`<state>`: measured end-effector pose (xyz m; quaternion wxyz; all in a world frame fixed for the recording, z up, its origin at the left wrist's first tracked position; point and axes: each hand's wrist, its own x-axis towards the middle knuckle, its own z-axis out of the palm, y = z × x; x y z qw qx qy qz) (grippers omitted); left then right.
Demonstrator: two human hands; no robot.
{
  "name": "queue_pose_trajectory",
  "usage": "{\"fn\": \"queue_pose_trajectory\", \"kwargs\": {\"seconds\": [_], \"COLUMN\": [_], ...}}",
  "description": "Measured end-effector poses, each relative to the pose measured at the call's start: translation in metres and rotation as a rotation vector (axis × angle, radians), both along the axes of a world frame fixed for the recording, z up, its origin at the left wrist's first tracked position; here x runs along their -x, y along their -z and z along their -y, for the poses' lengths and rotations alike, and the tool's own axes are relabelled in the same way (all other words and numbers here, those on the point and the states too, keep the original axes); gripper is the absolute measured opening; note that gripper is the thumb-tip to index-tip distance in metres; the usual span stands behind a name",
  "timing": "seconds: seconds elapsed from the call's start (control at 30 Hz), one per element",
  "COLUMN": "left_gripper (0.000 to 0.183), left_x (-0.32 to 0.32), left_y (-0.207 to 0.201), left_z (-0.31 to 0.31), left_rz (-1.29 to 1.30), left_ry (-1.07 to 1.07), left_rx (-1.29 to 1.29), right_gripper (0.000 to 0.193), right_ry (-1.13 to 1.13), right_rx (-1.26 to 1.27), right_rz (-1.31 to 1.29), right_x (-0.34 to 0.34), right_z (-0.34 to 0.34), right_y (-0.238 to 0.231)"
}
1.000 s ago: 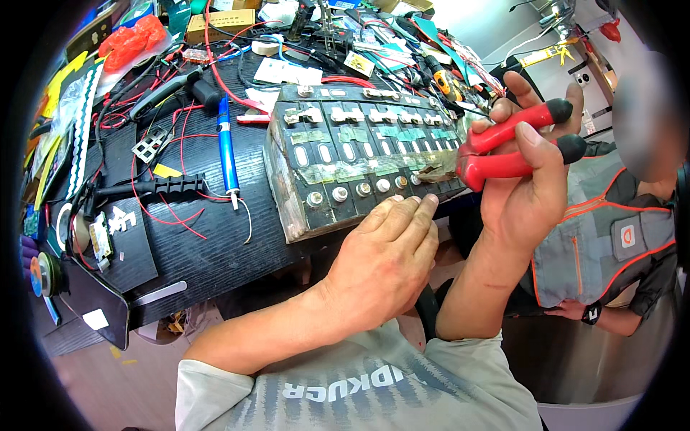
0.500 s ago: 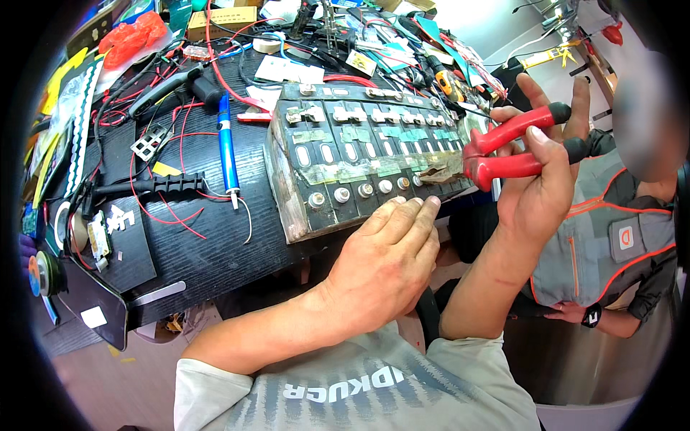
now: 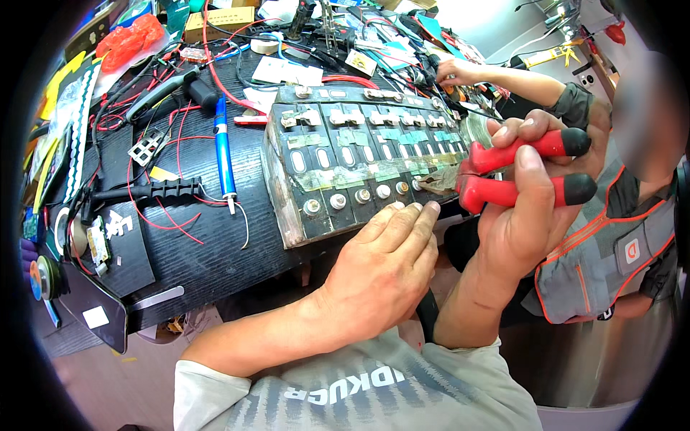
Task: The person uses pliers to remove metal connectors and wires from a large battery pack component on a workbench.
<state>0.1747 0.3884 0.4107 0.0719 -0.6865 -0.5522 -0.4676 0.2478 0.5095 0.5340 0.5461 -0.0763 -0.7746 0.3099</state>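
Red-handled pliers [image 3: 525, 169] clenched in right hand [image 3: 528, 215], nose at battery pack [image 3: 359, 169] terminals; slip risks short. Left hand [image 3: 384, 269] fingers flat, bracing pack, holding nothing.

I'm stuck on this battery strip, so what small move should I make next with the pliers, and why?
Probably pull gently outward with the red-handled pliers: the right hand grips them, their nose sits at the metal strip on the battery pack, and the left hand braces its near edge.

Your pliers [image 3: 528, 169]: red handles, black tips. Battery pack [image 3: 359, 165]: dark grey, silver terminals. Blue pen-shaped tool [image 3: 224, 154] left.
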Motion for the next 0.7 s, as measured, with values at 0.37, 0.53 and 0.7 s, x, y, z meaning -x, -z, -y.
{"fn": "queue_pose_trajectory", "kwargs": {"seconds": [0.37,0.53,0.7], "left_gripper": [0.050,0.047,0.042], "left_x": [-0.002,-0.003,-0.001], "left_y": [-0.004,-0.002,-0.005], "left_z": [0.000,-0.001,0.001], "left_rz": [-0.006,-0.007,-0.018], "left_ry": [-0.011,-0.026,-0.028], "left_rx": [-0.011,-0.035,-0.037], "right_gripper": [0.041,0.033,0.030], "right_ry": [-0.132,-0.176,-0.212], "right_rx": [0.211,0.435,0.574], "right_rz": [-0.084,-0.074,-0.134], "right_x": [0.028,0.029,0.020], "right_z": [-0.041,-0.062,-0.089], "right_y": [-0.006,-0.008,-0.003]}}
